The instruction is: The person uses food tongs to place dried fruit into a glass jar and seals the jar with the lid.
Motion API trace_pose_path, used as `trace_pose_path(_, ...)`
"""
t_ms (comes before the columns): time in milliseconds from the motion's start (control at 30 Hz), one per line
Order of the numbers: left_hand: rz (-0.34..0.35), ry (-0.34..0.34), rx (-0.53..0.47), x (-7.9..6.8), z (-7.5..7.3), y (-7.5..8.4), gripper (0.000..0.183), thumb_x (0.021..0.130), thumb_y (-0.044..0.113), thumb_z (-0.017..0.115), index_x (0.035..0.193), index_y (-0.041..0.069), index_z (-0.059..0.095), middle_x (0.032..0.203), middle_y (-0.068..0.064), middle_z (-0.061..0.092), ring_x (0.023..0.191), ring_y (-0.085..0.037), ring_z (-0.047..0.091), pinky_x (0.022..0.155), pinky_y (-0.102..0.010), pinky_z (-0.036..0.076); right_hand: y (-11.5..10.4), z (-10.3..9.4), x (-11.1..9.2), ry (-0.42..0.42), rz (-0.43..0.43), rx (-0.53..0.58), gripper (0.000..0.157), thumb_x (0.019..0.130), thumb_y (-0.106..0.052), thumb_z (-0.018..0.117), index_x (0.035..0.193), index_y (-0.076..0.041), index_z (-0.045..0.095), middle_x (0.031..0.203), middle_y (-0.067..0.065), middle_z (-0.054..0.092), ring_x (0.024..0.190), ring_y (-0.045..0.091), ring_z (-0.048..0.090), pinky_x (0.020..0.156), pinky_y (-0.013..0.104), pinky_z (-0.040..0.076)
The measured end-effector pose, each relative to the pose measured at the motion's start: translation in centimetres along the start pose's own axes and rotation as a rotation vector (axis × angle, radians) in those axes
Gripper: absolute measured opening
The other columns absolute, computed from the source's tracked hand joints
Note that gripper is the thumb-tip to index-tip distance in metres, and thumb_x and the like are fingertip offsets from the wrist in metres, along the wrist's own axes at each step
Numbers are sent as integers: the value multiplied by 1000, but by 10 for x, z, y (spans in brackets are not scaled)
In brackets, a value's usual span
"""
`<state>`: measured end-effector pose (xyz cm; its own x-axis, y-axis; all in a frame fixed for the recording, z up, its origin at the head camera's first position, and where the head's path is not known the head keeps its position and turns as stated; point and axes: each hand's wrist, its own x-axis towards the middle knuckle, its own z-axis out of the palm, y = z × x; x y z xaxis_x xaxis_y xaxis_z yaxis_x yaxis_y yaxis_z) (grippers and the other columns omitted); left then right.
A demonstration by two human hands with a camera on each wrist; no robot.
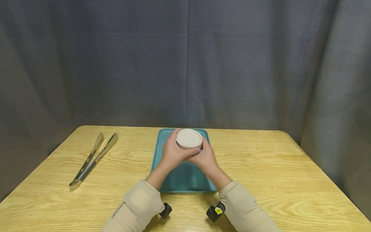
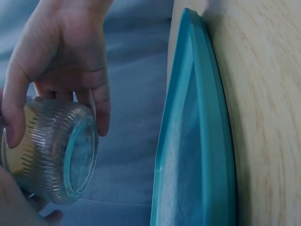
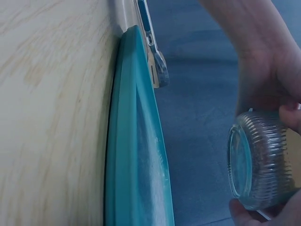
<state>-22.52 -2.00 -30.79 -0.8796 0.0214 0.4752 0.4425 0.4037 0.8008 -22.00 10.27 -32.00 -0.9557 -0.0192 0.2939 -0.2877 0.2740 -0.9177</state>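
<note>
A ribbed glass jar (image 2: 49, 146) with a pale round lid (image 1: 189, 138) is held up over the teal tray (image 1: 185, 180). My left hand (image 1: 173, 153) grips it from the left, the thumb laid across the near side just below the lid. From the other side my right hand (image 1: 205, 159) grips the jar, its fingers around the right side and partly hidden. Both wrist views show the glass base (image 3: 241, 162) uncovered by the hands and above the tray's level. The lid faces up in the head view.
Metal tongs (image 1: 94, 159) with dark handle grips lie spread on the left of the wooden table (image 1: 275, 180). Grey curtains (image 1: 185, 64) hang behind and at both sides. Small black wrist devices (image 1: 166, 211) hang beneath the sleeves, near the tray's front edge.
</note>
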Motion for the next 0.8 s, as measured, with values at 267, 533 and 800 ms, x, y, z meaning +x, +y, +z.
trace_pose_path(267,-16,-129,293,4,-12,4,90,61,58,65,128,7,36,119,-8,46,104,-24,44,87,-45,26,4,-4,0,-34,20,42,69,63,-9,75,123,-5,41,116,9,47,105,22,43,78,37,41)
trace_pose_path(533,23,-204,495,31,-42,-3,84,79,62,39,136,5,22,139,-12,19,127,-26,13,95,-52,10,3,-26,4,11,47,0,79,61,-12,77,126,-6,34,117,9,44,105,23,42,85,41,35)
trace_pose_path(800,-30,-208,752,52,-57,-19,93,75,70,32,138,5,10,142,-13,3,128,-26,-2,95,-54,0,8,-58,7,79,86,-102,81,61,-13,77,126,-1,31,118,14,42,106,26,41,86,42,34)
